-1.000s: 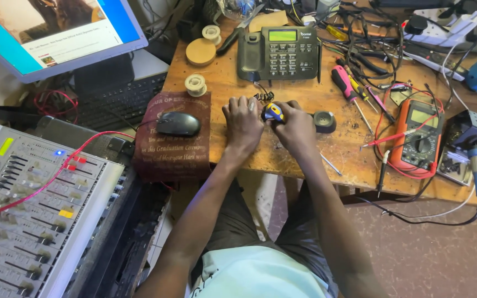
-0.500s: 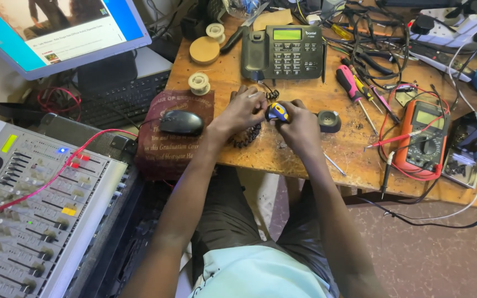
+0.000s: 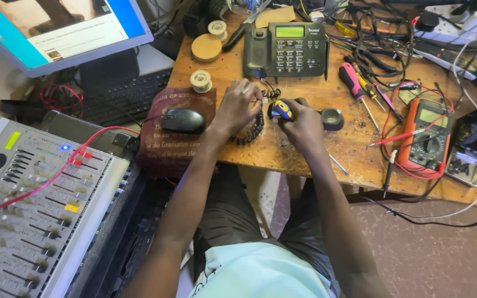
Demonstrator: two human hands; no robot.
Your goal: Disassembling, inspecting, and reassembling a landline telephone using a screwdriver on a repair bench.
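The right hand (image 3: 303, 122) is closed around a small blue-and-yellow tool (image 3: 281, 109), its tip pointing toward the left hand (image 3: 239, 105), whose fingers curl down and pinch the end of the black coiled cord (image 3: 254, 128) — the cord lies on the bench (image 3: 282, 149) just at 6 o'clock of the desk telephone (image 3: 285, 48). To do this well, I judge the cord end should stay pressed firmly against the wood so it cannot twist, with the tool brought in squarely and gently; the exact contact point is hidden by the fingers. The wooden bench is crowded: a black mouse (image 3: 183, 120) on a dark red pad at 9 o'clock of the hands, an orange multimeter (image 3: 427, 135) with red leads at 3 o'clock, screwdrivers (image 3: 355, 84) at 1 o'clock — and a mixing console (image 3: 34, 204) at 8 o'clock.
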